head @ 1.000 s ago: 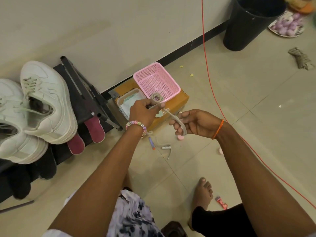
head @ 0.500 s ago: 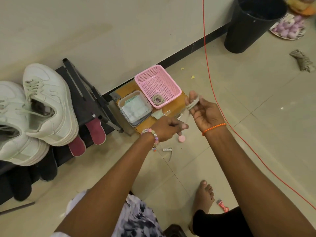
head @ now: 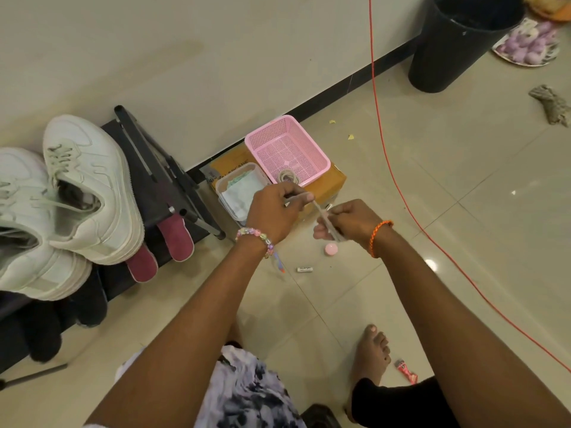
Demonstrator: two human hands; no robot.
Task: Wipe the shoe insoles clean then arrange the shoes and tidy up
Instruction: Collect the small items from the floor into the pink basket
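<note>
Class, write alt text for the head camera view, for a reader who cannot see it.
A left hand and right hand hold a thin pale strip between them above a tiled floor, in front of a pink basket. White sneakers sit on a dark rack at left.

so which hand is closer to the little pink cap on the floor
Right. The right hand is just above the pink cap; the left hand sits farther off, up-left by the clear tub.
</note>
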